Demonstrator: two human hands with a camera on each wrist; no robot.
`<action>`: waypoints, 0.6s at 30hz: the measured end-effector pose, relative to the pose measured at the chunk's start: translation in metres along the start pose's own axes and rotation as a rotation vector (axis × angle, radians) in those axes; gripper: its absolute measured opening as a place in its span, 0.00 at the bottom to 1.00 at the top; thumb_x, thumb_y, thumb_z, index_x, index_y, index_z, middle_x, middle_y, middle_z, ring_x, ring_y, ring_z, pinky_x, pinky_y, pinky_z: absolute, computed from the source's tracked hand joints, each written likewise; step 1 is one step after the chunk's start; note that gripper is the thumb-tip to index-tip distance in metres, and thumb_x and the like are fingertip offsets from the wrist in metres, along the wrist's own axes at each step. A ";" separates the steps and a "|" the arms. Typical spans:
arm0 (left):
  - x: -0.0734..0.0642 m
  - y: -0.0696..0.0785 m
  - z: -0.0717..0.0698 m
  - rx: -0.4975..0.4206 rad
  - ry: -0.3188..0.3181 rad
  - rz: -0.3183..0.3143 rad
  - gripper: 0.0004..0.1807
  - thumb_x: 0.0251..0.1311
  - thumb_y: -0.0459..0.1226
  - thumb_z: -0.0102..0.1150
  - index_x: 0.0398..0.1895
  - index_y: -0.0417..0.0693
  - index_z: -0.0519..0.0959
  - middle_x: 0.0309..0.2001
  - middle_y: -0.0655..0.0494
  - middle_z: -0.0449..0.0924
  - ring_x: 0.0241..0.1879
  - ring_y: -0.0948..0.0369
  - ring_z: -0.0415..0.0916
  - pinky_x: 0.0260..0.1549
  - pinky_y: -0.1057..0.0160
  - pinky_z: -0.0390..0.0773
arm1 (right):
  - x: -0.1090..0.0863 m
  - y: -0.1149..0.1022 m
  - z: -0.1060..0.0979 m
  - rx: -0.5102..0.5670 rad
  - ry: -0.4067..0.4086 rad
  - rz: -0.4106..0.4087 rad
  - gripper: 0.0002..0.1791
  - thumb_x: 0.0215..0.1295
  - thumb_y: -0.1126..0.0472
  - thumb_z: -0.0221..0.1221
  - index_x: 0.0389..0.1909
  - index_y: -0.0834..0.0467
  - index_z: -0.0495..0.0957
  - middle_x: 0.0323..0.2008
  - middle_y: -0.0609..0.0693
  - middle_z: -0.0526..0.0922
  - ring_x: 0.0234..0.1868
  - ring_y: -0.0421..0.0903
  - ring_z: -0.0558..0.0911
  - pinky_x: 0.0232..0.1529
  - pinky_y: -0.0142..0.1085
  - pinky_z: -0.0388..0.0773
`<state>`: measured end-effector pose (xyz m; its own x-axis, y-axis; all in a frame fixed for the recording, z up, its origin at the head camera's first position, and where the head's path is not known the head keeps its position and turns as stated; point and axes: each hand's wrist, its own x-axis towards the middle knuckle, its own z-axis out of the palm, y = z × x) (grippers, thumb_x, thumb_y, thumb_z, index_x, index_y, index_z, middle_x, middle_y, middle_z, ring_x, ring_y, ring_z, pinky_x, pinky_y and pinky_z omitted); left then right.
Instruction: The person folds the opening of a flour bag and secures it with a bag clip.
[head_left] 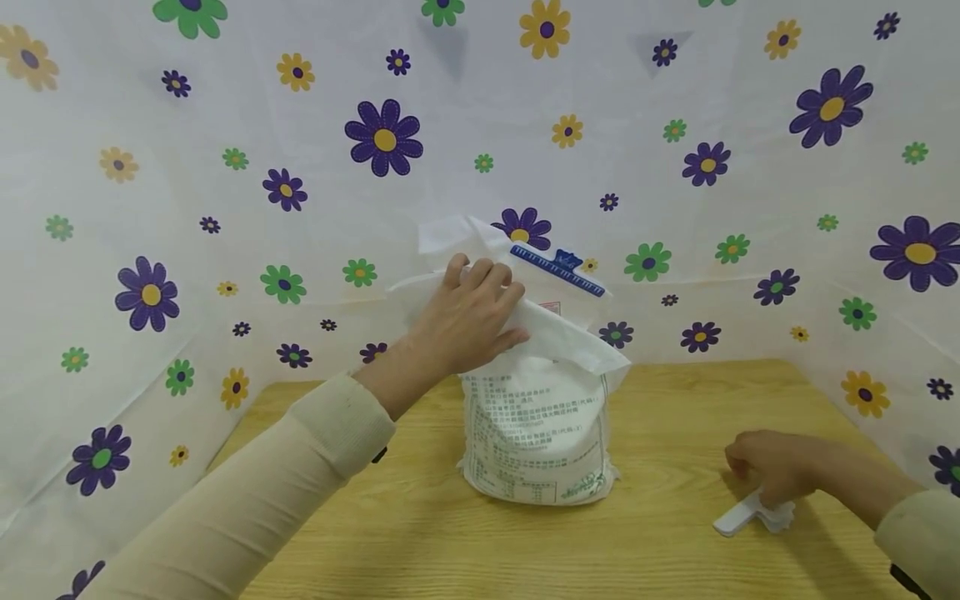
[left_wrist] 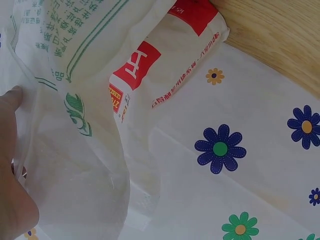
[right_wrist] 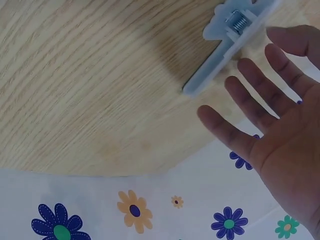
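A white printed bag (head_left: 536,425) is stood upright on the wooden table (head_left: 675,550), near the table's back edge and about midway across it. The folded-over top of the bag is gripped by the left hand (head_left: 465,321), whose fingers (head_left: 487,275) are curled over the fold from the side nearer the person; in the left wrist view only the edge of the palm (left_wrist: 12,165) is seen, pressed against the thin plastic of the bag (left_wrist: 85,150). A blue zip strip (head_left: 558,269) is seen along the bag's mouth, just beyond the left hand.

Well to the right of the bag, near the table's front right part, a white spring clip (head_left: 750,512) is lain flat on the wood. The right hand (head_left: 772,471) is held just over it; in the right wrist view the fingers (right_wrist: 250,107) are spread wide and straight, with the clip (right_wrist: 232,37) just beside the fingertips and nothing clasped.

A flower-printed cloth (head_left: 675,167) is hung behind the bag and along both sides of the table.
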<state>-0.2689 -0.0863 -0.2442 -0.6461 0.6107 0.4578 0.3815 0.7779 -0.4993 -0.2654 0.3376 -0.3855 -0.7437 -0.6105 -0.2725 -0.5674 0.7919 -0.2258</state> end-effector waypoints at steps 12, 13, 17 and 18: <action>-0.001 0.002 0.000 0.001 0.002 0.006 0.30 0.64 0.62 0.56 0.57 0.51 0.75 0.57 0.51 0.75 0.58 0.51 0.66 0.60 0.45 0.56 | -0.021 0.003 -0.002 0.106 -0.164 0.075 0.28 0.37 0.66 0.78 0.35 0.50 0.70 0.39 0.44 0.70 0.39 0.42 0.69 0.39 0.35 0.72; -0.001 0.002 0.000 -0.001 0.003 0.005 0.30 0.64 0.62 0.56 0.57 0.51 0.75 0.57 0.51 0.75 0.58 0.51 0.67 0.60 0.45 0.56 | -0.024 0.004 -0.004 0.101 -0.173 0.089 0.29 0.36 0.64 0.79 0.35 0.50 0.70 0.38 0.45 0.70 0.38 0.41 0.68 0.37 0.34 0.71; -0.001 0.001 0.000 -0.002 0.006 -0.001 0.29 0.64 0.62 0.56 0.56 0.51 0.76 0.57 0.50 0.75 0.58 0.51 0.67 0.60 0.45 0.55 | -0.035 0.010 -0.007 0.084 -0.200 0.142 0.33 0.32 0.64 0.81 0.34 0.50 0.67 0.36 0.47 0.68 0.36 0.43 0.67 0.35 0.34 0.69; -0.002 0.001 0.001 0.000 0.005 -0.003 0.29 0.64 0.62 0.56 0.56 0.51 0.75 0.57 0.50 0.75 0.58 0.51 0.67 0.60 0.45 0.55 | -0.036 0.011 -0.006 0.088 -0.216 0.145 0.34 0.32 0.66 0.81 0.35 0.49 0.67 0.37 0.47 0.68 0.36 0.44 0.68 0.35 0.35 0.70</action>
<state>-0.2677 -0.0869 -0.2458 -0.6443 0.6091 0.4626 0.3798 0.7798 -0.4977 -0.2469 0.3683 -0.3723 -0.7166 -0.4872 -0.4991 -0.4205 0.8727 -0.2482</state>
